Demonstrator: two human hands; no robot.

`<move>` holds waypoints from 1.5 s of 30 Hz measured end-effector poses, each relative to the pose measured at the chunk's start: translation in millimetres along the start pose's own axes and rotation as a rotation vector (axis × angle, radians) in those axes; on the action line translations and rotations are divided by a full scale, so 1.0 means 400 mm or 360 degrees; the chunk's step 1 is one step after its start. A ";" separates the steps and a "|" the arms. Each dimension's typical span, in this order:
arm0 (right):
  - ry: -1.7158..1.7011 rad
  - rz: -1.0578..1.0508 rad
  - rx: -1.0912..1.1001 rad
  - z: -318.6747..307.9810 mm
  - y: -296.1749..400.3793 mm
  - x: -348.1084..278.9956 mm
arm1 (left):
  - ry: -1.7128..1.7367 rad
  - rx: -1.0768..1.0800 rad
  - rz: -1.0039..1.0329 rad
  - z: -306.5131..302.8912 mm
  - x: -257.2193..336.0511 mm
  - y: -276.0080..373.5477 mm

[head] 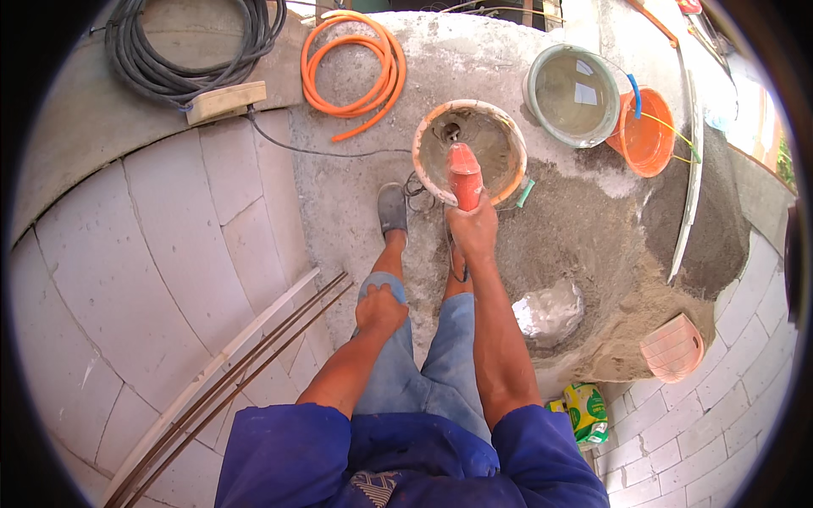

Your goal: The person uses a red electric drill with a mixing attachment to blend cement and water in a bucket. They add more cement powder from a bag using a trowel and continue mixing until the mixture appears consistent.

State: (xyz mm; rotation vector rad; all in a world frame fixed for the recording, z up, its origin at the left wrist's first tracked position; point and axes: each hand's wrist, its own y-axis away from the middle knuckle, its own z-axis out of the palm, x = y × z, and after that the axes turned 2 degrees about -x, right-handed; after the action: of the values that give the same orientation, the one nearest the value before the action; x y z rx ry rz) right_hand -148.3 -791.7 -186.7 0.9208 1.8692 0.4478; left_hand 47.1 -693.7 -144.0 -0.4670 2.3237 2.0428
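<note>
My right hand (474, 225) grips a dusty red power tool, apparently a drill or mixer (465, 174), held out over a round bucket (422, 127). Below the tool's head a metal shaft (451, 134) enters the grey wet mix (492, 143) inside; whatever is at its lower end is hidden. Grey material is smeared over the bucket's pale orange-stained rim. A green-gripped handle (525, 193) hangs at its right side. My left hand (381, 312) rests on my left knee, over the hem of the denim shorts (387, 374). How far its fingers are curled is unclear.
A pail of water (571, 95) and an orange bucket (648, 136) stand right of the mix. Sand (692, 216) is heaped beyond a pale strip (689, 209). A cable (330, 152) crosses the floor from a socket box (225, 101). An orange hose (385, 70) lies coiled. Rods (254, 374) lie left.
</note>
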 end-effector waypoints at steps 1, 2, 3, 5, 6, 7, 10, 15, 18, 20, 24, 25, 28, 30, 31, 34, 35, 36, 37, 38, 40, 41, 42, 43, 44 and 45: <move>0.0016 0.0001 0.0011 -0.001 -0.002 0.001 | 0.0003 -0.0006 0.0001 -0.003 0.001 0.002; 0.0026 0.0008 0.0016 -0.002 -0.006 0.002 | 0.0005 -0.0012 0.0003 -0.005 0.001 0.003; 0.0035 0.0012 0.0020 -0.003 -0.010 -0.001 | 0.0006 -0.0010 0.0002 -0.004 -0.001 0.001; 0.0013 0.0011 0.0034 -0.004 -0.012 -0.006 | 0.0008 -0.0006 0.0001 0.000 -0.006 -0.004; -0.0016 0.0005 0.0049 -0.004 -0.014 -0.003 | 0.0008 -0.0001 0.0005 0.000 -0.006 -0.004; -0.0044 -0.0001 0.0063 -0.005 -0.016 0.000 | 0.0008 0.0005 0.0008 0.000 -0.006 -0.003; -0.0097 -0.0071 0.0069 -0.010 -0.030 0.009 | 0.0003 0.0026 0.0004 -0.001 -0.004 -0.002; -0.0061 0.0050 0.0049 -0.022 -0.035 0.025 | 0.0003 0.0004 0.0017 -0.002 -0.008 -0.006; -0.0093 0.0122 0.0025 -0.026 -0.045 0.029 | 0.0001 0.0008 0.0019 0.000 -0.009 -0.009; -0.0115 0.0158 0.0007 -0.030 -0.051 0.034 | 0.0001 0.0000 0.0015 -0.005 -0.005 -0.006; -0.0124 0.0175 -0.0026 -0.037 -0.056 0.033 | -0.0030 -0.0030 -0.0008 -0.015 0.001 -0.001; -0.0118 0.0180 -0.0033 -0.039 -0.055 0.030 | -0.0033 -0.0032 -0.0014 -0.015 0.002 -0.001; -0.0099 0.0188 -0.0018 -0.041 -0.051 0.027 | -0.0035 -0.0031 -0.0011 -0.013 0.000 -0.003; -0.0103 0.0187 -0.0019 -0.040 -0.052 0.030 | -0.0027 -0.0022 -0.0002 -0.009 -0.002 -0.005; -0.0106 0.0187 -0.0020 -0.040 -0.053 0.034 | -0.0020 -0.0016 0.0002 -0.007 -0.003 -0.006; -0.0138 0.0196 -0.0025 -0.044 -0.050 0.042 | -0.0007 -0.0008 -0.0001 -0.006 -0.003 -0.007; -0.0141 0.0188 -0.0029 -0.045 -0.050 0.043 | -0.0004 -0.0008 -0.0005 -0.006 -0.002 -0.006; -0.0143 0.0180 -0.0030 -0.046 -0.051 0.046 | -0.0004 -0.0011 -0.0008 -0.008 0.000 -0.005; -0.0145 0.0171 -0.0031 -0.048 -0.053 0.050 | -0.0004 -0.0015 -0.0010 -0.010 0.002 -0.002; -0.0156 0.0156 -0.0028 -0.049 -0.054 0.053 | -0.0005 -0.0019 -0.0012 -0.011 0.004 -0.001; -0.0176 0.0124 -0.0021 -0.049 -0.057 0.059 | -0.0019 -0.0017 -0.0010 -0.009 0.004 -0.001; -0.0169 0.0132 -0.0020 -0.050 -0.058 0.063 | -0.0027 -0.0016 -0.0008 -0.008 0.004 -0.002; -0.0161 0.0141 -0.0021 -0.050 -0.058 0.062 | -0.0031 -0.0018 -0.0007 -0.007 0.003 -0.002; -0.0154 0.0150 -0.0023 -0.051 -0.058 0.060 | -0.0035 -0.0020 -0.0006 -0.007 0.002 -0.004; -0.0158 0.0147 -0.0023 -0.052 -0.056 0.059 | -0.0039 -0.0023 -0.0004 -0.006 0.001 -0.004; -0.0160 0.0145 -0.0021 -0.053 -0.054 0.060 | -0.0035 -0.0020 -0.0007 -0.006 0.002 -0.004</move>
State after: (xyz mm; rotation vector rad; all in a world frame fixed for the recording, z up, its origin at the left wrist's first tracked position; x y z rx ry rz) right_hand -181.5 -785.8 -205.1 1.0042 1.7366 0.4601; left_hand 47.2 -696.4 -145.4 -0.4470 2.2971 2.0508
